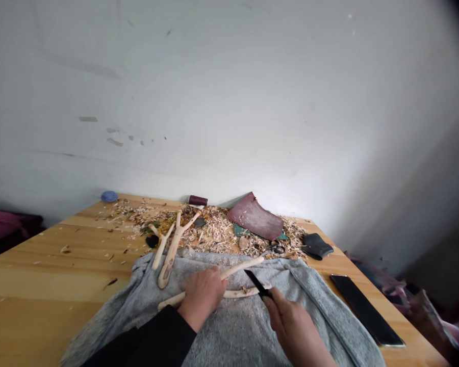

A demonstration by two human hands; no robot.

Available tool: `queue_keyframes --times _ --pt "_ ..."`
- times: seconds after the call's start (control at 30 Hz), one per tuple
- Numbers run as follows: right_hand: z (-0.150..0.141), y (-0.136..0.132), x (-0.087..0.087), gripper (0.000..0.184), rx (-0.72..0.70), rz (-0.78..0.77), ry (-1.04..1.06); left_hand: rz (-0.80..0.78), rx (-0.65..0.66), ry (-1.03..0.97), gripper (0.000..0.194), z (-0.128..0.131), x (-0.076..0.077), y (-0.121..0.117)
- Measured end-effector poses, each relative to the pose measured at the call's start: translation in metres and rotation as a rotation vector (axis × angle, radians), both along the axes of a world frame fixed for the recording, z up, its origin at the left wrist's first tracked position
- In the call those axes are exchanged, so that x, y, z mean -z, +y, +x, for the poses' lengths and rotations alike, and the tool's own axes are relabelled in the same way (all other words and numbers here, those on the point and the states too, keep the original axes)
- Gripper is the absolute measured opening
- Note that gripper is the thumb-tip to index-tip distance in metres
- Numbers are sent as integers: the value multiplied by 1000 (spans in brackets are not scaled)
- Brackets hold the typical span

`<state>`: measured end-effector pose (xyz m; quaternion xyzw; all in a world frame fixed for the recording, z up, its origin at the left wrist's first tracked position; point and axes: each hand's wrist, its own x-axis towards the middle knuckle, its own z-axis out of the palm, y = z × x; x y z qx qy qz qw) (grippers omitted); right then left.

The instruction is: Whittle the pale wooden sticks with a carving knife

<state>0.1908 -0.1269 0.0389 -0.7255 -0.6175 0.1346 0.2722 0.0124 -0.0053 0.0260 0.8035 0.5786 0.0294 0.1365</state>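
Note:
My left hand (202,298) grips a peeled, pale forked branch (237,293) whose two arms reach right across a grey knit cloth (229,341). My right hand (286,321) is shut on a black carving knife (257,283), and its dark blade meets the branch near the lower arm's right end. Two more pale forked sticks (172,250) lie at the cloth's far edge, one crossing near the other's fork. The part of the branch under my left palm is hidden.
Wood shavings (218,234) cover the far part of the wooden table (42,270). On them lie a maroon leather piece (254,216) and a dark red roll (198,200). A black pouch (316,245) and a black flat slab (365,310) sit right. A white wall rises behind.

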Motion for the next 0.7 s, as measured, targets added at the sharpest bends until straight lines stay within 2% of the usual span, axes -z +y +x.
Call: queue_keyframes --times 0.1,0.2,0.7 --pt "-2 2 0 31 57 -291 -289 58 24 0 31 -2 -1 0" --pt "-7 4 1 32 40 -440 -371 95 45 0 31 -3 0 1" --pt "-7 9 7 32 23 -430 -417 110 77 15 32 -6 5 7"
